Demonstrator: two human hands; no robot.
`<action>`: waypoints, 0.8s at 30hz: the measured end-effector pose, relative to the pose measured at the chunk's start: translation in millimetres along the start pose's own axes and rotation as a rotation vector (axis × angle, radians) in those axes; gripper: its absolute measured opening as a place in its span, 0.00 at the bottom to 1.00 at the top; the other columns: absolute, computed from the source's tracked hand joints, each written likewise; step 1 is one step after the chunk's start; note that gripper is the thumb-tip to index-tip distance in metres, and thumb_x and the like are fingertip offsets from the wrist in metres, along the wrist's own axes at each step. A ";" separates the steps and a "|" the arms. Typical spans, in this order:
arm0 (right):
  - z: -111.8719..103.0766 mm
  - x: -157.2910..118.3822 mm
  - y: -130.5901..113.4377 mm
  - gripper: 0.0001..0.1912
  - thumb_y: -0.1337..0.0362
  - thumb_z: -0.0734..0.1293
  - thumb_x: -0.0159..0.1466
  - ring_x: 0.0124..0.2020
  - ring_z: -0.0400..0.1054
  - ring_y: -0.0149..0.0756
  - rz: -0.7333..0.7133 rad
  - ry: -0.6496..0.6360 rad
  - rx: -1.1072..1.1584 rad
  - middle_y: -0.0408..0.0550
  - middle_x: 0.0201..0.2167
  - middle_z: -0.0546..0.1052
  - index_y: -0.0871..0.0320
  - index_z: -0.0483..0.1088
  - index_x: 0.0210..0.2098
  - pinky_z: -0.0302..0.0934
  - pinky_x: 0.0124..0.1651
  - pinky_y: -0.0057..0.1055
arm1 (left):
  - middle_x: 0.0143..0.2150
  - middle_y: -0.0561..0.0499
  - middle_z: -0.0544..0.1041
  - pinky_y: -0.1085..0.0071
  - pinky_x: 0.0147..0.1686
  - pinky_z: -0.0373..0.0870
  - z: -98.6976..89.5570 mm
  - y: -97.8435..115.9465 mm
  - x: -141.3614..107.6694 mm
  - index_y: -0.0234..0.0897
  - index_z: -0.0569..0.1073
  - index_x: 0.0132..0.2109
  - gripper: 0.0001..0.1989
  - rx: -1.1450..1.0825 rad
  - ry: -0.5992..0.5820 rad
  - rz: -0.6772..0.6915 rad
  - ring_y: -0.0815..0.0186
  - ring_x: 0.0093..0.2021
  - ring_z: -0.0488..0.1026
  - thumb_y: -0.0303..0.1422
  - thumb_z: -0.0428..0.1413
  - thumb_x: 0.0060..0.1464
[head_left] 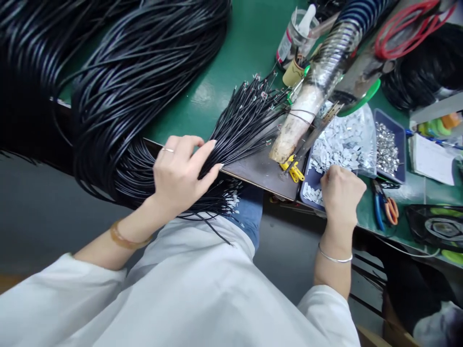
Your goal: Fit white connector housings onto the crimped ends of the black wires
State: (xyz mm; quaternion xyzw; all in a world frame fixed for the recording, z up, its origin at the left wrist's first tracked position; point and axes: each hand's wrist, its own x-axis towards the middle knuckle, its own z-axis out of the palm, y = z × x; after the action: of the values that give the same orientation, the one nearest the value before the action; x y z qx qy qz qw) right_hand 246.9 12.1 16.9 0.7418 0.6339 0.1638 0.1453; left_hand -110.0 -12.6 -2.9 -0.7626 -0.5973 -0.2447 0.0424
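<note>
Black cables [238, 120] on green bench [253, 29], L hand [177, 168] touching.

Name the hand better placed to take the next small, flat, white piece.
Right, I'd judge: the right hand is at the dark-blue plastic tray of white pieces; the left hand holds thin black cables, farther off.

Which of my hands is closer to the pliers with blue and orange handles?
Right. Your right hand is just beside the pliers, at the tray of white pieces; your left hand is farther off, at the black cables.
</note>
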 end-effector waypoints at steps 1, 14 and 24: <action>-0.6 0.9 -0.5 0.12 0.70 0.56 0.64 0.31 0.64 0.37 0.000 -0.009 0.002 0.56 0.34 0.78 0.62 0.70 0.35 0.38 0.29 0.33 | 0.49 0.41 0.76 0.58 0.48 0.67 2.0 6.5 7.7 0.38 0.73 0.57 0.21 -0.041 -0.004 -0.027 0.51 0.49 0.72 0.41 0.54 0.61; 24.6 -7.3 14.6 0.05 0.66 0.62 0.56 0.30 0.64 0.35 0.172 0.355 0.566 0.43 0.26 0.69 0.54 0.60 0.26 0.57 0.38 0.34 | 0.37 0.49 0.76 0.68 0.35 0.68 15.8 23.3 23.0 0.38 0.77 0.41 0.08 -0.651 0.178 -0.219 0.66 0.34 0.72 0.33 0.53 0.62; -10.8 -35.8 -10.0 0.11 0.60 0.71 0.58 0.26 0.75 0.36 0.333 0.591 1.362 0.44 0.30 0.76 0.55 0.65 0.28 0.69 0.31 0.35 | 0.22 0.59 0.65 0.76 0.22 0.59 -13.3 77.0 26.8 0.35 0.76 0.48 0.17 -1.717 -0.843 -0.091 0.76 0.22 0.61 0.31 0.65 0.50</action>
State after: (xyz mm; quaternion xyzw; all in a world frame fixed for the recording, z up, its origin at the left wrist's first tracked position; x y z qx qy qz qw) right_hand 228.2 -21.7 20.3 0.6788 0.4873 -0.0521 -0.5469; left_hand -38.1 -15.3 37.6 -0.5349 -0.2095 -0.3059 -0.7592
